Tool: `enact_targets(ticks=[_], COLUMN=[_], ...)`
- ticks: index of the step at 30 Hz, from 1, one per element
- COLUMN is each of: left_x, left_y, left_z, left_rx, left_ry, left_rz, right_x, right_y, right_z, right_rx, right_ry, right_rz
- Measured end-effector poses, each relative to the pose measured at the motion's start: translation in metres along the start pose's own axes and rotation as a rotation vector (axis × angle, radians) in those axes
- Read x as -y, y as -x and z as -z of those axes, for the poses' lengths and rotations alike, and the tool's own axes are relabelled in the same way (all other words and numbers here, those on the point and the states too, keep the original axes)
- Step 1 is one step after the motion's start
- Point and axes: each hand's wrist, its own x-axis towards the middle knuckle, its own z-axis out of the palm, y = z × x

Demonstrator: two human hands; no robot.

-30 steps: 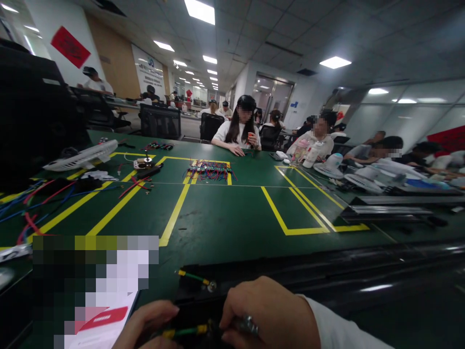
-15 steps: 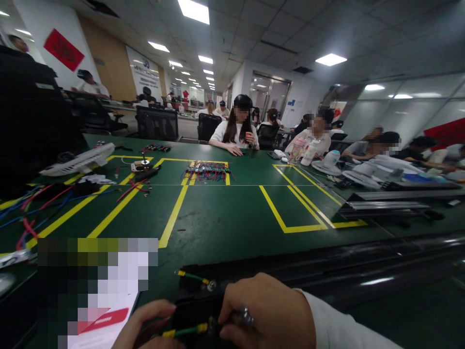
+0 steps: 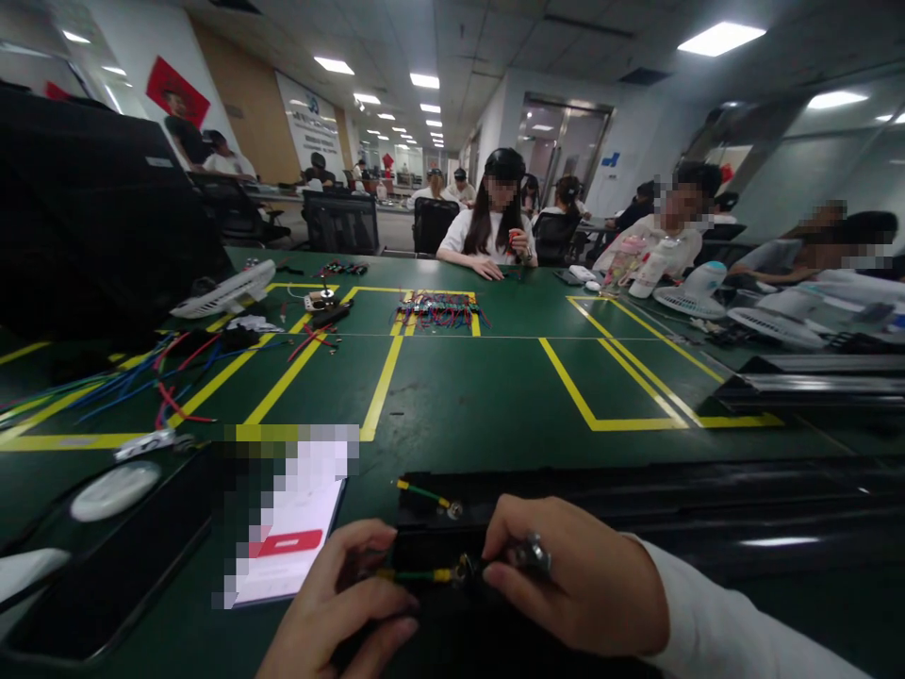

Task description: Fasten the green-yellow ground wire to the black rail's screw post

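Now holding right hand (image 3: 586, 577) palm-down over black rail (image 3: 424, 547), gripping metal piece (image 3: 535, 556) in curled fingers. Holding left hand (image 3: 346, 589) half-curled at rail's left end; cannot tell if pinching anything. Observe green-and-yellow wire (image 3: 417, 575) on rail's left end, between both sets of fingertips, just left of right thumb.

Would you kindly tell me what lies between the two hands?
In the head view, a short green wire with yellow ends lies between the left hand and the right hand.
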Motion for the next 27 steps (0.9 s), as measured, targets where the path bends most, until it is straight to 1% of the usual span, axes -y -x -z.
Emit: enact_targets(ticks=[5,8,14,17,22,27], left_x=[-0.0004,-0.001,-0.0071,-0.0085,-0.0069,-0.0083], left_y=[-0.0004,0.0005,0.0008,0.0004,0.0035,0.0078], left_z=[0.002,0.0025,0.0039,0.0047,0.0062,0.0085], left_rx=[-0.002,0.0,0.05,0.065,0.099,0.143], left_ry=[-0.021,-0.031,-0.001,0.034,0.016,-0.038], left_rz=[-0.015,0.002,0.063,0.06,0.013,0.03], right_x=[0.0016,0.002,0.0043,0.0041,0.0016,-0.0001], right_y=[0.0008,0.0013,0.0039,0.0032,0.0016,0.0003], right_z=[-0.0047,-0.0047,-0.0031,-0.0033,-0.0041,-0.0031], right_rx=[-0.015,-0.002,0.004,0.009,0.046,0.096], right_ry=[0.025,0.024,0.011,0.002,-0.032,-0.078], right_rz=[-0.026,-0.017,-0.014,-0.011,-0.012,0.013])
